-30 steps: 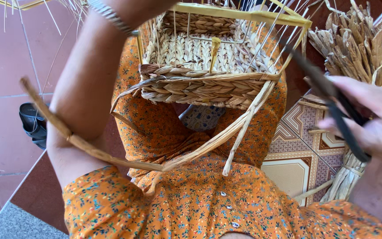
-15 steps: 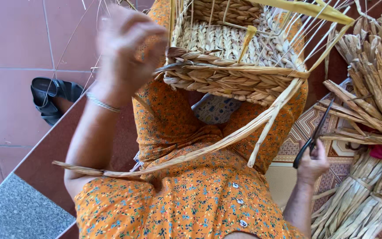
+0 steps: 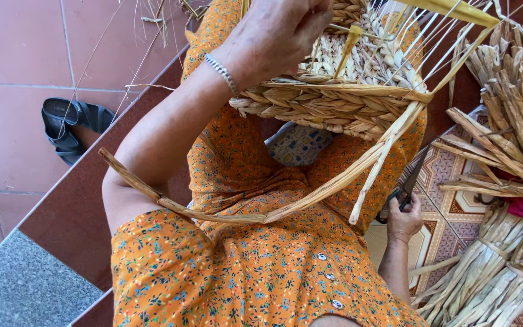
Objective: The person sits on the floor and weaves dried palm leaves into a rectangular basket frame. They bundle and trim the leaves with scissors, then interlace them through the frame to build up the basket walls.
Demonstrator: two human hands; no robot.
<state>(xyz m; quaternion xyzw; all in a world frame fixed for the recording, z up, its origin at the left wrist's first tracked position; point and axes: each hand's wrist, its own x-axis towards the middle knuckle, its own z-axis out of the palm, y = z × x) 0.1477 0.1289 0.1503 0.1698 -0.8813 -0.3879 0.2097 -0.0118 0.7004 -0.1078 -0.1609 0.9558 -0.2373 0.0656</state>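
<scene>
On tiled floor, hands: left (image 3: 276, 36) grips basket (image 3: 340, 103), right (image 3: 404, 218) scissors (image 3: 408, 184).

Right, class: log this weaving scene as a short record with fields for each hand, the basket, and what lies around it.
left hand: grips the basket rim
right hand: holds dark scissors, low by the tiled floor
basket: half-woven, on the lap, bare stakes sticking up
strand: long, loops from the basket across the lap
surroundings: reed bundles at right; black sandals at left
</scene>
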